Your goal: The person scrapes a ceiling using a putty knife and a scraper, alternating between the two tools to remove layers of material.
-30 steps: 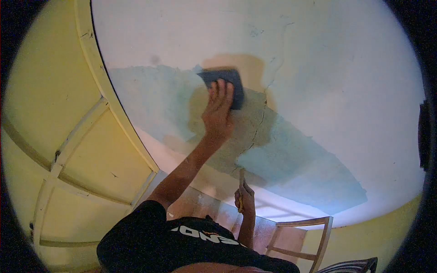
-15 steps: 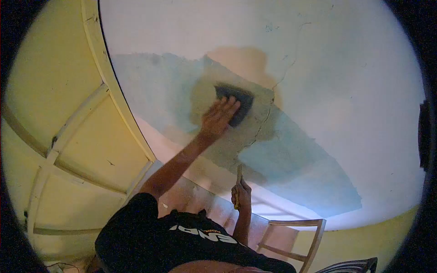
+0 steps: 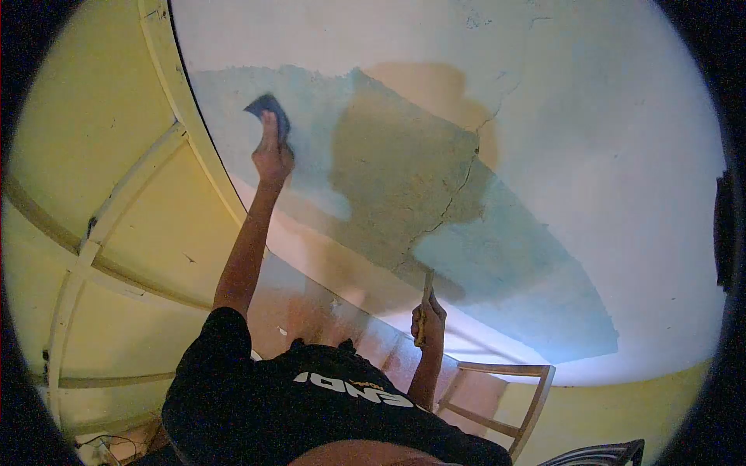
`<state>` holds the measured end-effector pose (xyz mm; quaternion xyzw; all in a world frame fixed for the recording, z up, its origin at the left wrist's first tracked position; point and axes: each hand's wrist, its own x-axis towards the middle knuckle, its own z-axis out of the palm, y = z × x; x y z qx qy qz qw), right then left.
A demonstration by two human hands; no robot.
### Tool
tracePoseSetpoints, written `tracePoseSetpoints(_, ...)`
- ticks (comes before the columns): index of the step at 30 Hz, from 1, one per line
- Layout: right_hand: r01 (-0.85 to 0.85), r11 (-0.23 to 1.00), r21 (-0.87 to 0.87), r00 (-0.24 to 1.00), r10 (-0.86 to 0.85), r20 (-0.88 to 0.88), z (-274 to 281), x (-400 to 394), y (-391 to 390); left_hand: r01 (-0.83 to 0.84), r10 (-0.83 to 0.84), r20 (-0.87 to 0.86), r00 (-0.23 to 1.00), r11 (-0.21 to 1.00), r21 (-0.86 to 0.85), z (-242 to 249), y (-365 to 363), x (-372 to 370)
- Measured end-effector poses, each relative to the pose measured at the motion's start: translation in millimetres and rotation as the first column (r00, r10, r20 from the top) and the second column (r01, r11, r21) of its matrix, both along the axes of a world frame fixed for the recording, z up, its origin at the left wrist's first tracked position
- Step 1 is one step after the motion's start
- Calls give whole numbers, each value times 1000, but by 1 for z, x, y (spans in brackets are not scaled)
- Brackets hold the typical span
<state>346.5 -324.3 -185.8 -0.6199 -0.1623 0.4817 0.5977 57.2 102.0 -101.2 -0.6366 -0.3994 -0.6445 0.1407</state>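
Observation:
My left hand (image 3: pixel 273 155) is raised at the upper left, its fingers pressing a dark, flexible sheet (image 3: pixel 280 115) against the white and pale blue-green surface (image 3: pixel 311 101). Lower down, near the centre, my right hand (image 3: pixel 431 317) is closed around a slim tool (image 3: pixel 427 289), which points upward. I cannot make out the tool's exact shape. A thin crack (image 3: pixel 460 189) runs through the shaded part of the blue-green patch (image 3: pixel 528 272), between and to the right of my hands.
Yellow panels (image 3: pixel 171 233) with raised strips fill the left side. A wooden frame (image 3: pixel 536 412) stands at the lower right, near a dark curved object (image 3: pixel 598 453). A reddish-brown surface (image 3: pixel 311 303) shows behind my arms. Cables (image 3: pixel 109 444) lie at the lower left.
My left hand has moved left and upward across the surface with the dark sheet. My right hand and its tool have shifted slightly right and up.

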Motion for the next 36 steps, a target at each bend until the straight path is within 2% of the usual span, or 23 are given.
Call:
tracePoseSetpoints(1,3,1000,-19,1000,-2,4,2,-1,2,-26,31,70,997,997,-68,-2,4,-8)
tracePoseSetpoints(2,-6,1000,-25,1000,6,6,1,-1,2,-98,119,78,990,966,-240,-6,11,-18)
tracePoseSetpoints(4,-22,999,-35,1000,23,9,-1,-1,5,-217,291,49,955,803,-555,-15,31,-35)
tracePoseSetpoints(5,-40,999,-6,999,40,22,-1,-2,6,-241,372,147,916,807,-539,-17,41,-40)
tracePoseSetpoints(8,-61,998,31,995,58,76,5,-12,2,-316,449,186,874,816,-483,-18,51,-42)
tracePoseSetpoints(9,-51,998,28,993,47,109,9,-15,2,-325,504,200,840,764,-558,-15,52,-36)
tracePoseSetpoints(10,-39,999,28,989,35,144,12,-16,4,-284,454,236,859,806,-519,-14,50,-28)
tracePoseSetpoints(11,-45,998,42,954,31,299,8,-13,8,-239,400,268,876,844,-480,3,32,-15)
tracePoseSetpoints(13,-55,997,52,814,15,581,-5,-6,19,-123,285,309,908,883,-453,41,-14,14)
tracePoseSetpoints(15,-69,957,281,505,-209,838,46,-19,46,-28,147,344,927,945,-327,53,-39,41)
tracePoseSetpoints(16,-80,936,344,367,-293,883,71,-25,63,22,75,355,932,965,-262,56,-48,52)
tracePoseSetpoints(18,-136,878,459,192,-431,882,121,-40,89,-5,27,274,961,997,-82,58,-66,73)
tracePoseSetpoints(19,-177,835,521,158,-499,852,141,-44,102,-9,5,234,972,1000,17,61,-73,84)
tracePoseSetpoints(22,-180,676,715,-12,-728,685,162,-43,138,159,-159,131,979,987,12,69,-113,106)
tracePoseSetpoints(23,-164,630,759,-8,-771,637,165,-42,143,258,-255,124,959,966,-4,73,-131,113)
tracePoseSetpoints(26,-137,503,854,9,-861,508,168,-43,156,284,-288,-88,954,957,-60,70,-158,123)
tracePoseSetpoints(27,-139,481,866,11,-873,487,165,-44,157,356,-354,-74,932,934,9,68,-162,126)
tracePoseSetpoints(28,-142,454,880,12,-888,460,163,-44,159,347,-346,-104,932,938,-11,66,-161,125)
tracePoseSetpoints(30,-167,448,879,-25,-893,450,161,-42,165,329,-332,-163,929,943,-45,64,-155,121)
tracePoseSetpoints(33,-198,484,853,-20,-872,490,166,-40,171,226,-233,-106,967,972,-68,76,-130,112)
tracePoseSetpoints(36,-198,609,768,-35,-787,615,172,-42,168,219,-219,-16,976,976,12,97,-130,118)
